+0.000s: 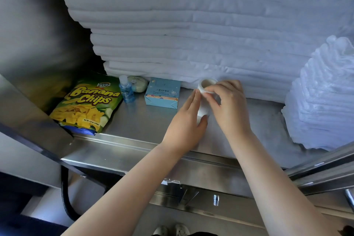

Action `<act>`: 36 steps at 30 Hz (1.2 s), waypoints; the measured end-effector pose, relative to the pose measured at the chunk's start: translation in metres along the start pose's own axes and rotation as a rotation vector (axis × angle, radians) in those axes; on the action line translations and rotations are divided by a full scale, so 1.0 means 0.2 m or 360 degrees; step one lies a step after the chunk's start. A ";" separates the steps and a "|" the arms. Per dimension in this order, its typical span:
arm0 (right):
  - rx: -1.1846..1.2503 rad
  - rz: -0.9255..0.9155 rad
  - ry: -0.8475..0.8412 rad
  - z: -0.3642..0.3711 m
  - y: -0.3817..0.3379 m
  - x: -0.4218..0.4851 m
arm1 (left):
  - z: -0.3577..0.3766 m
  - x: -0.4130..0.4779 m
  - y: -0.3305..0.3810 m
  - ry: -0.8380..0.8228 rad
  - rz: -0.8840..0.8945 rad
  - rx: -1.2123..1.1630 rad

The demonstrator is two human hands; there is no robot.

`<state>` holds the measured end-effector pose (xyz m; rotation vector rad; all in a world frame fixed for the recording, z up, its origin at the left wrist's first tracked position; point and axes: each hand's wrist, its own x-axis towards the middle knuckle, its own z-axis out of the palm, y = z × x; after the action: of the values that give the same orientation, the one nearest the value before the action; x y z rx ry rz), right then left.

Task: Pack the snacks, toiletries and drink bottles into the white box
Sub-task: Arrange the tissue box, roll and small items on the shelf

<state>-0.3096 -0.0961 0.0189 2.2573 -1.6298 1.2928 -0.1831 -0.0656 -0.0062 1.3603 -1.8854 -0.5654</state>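
A green bag of banana chips (86,105) leans at the left end of the steel shelf (145,126). Beside it stand a small blue bottle (126,90), a pale green oval item (138,83) and a light-blue carton (163,93). My right hand (229,103) grips a roll of whitish tape (207,84) just right of the carton. My left hand (184,122) pinches the loose strip of tape (202,110) drawn down from the roll. No white box is in view.
Tall stacks of folded white linen (191,34) fill the back of the shelf, with another white pile (323,97) at the right. A steel wall (28,44) closes the left side. A black hose (66,197) hangs below the shelf edge.
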 end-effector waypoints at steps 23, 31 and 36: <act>0.0479 0.0201 -0.0015 0.16 0.08 0.06 | 0.02 0.01 -0.12 -0.0166 0.0048 0.0192; 0.0410 0.0564 -0.0252 0.24 0.06 0.03 | 0.03 -0.01 -0.13 -0.0248 -0.0018 0.0445; 0.0442 0.0617 -0.0326 0.24 0.06 0.00 | 0.05 -0.01 -0.15 -0.0216 -0.0068 0.0437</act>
<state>-0.2920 -0.1256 -0.0167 2.3743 -2.1698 1.4912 -0.1715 -0.0746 -0.0339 1.5745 -2.1081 -0.4408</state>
